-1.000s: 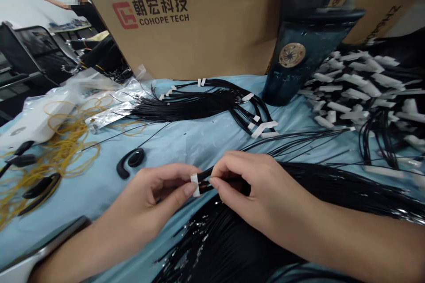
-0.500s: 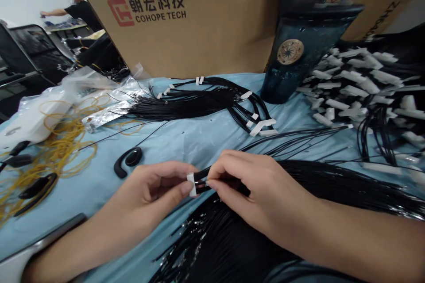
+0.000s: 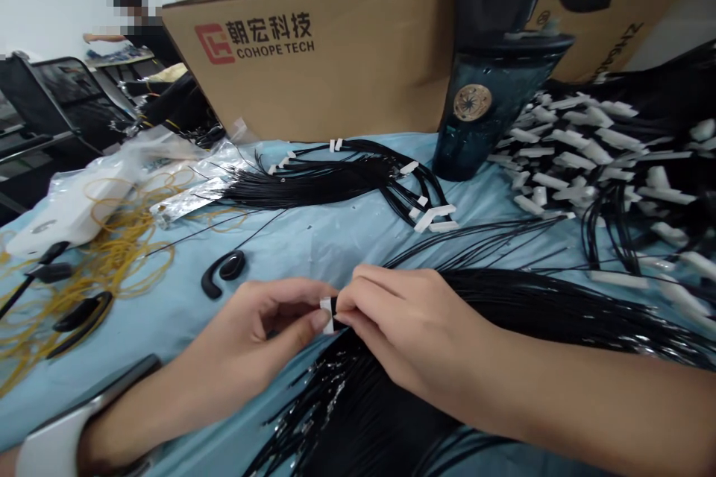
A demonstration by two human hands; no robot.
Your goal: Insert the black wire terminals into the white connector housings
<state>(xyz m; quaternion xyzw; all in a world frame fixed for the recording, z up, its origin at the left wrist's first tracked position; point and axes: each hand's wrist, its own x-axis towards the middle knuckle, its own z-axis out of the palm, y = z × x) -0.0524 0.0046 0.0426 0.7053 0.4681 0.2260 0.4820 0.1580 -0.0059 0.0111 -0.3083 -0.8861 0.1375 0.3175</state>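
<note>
Between thumb and fingers, my left hand (image 3: 274, 335) pinches a small white connector (image 3: 327, 314). My right hand (image 3: 403, 324) is closed right beside it, its fingertips pinching black wire at the connector's right side; the wire ends there are mostly hidden by the fingers. Beneath both hands lies a thick bundle of loose black wires (image 3: 363, 410) with shiny metal tips. More black wires (image 3: 537, 298) stretch away to the right behind my right forearm.
Wires with white connectors (image 3: 330, 186) lie farther back, before a cardboard box (image 3: 335, 89). A dark blue tumbler (image 3: 475, 134) stands right of them, beside a heap of white connectors (image 3: 582, 149). Yellow rubber bands (image 3: 123, 253) and a black ear hook (image 3: 224, 272) lie left. A person (image 3: 145, 33) is beyond.
My right hand has closed in on the white connector, so the gap with the wires between the hands has nearly gone. The camera view has shifted slightly.
</note>
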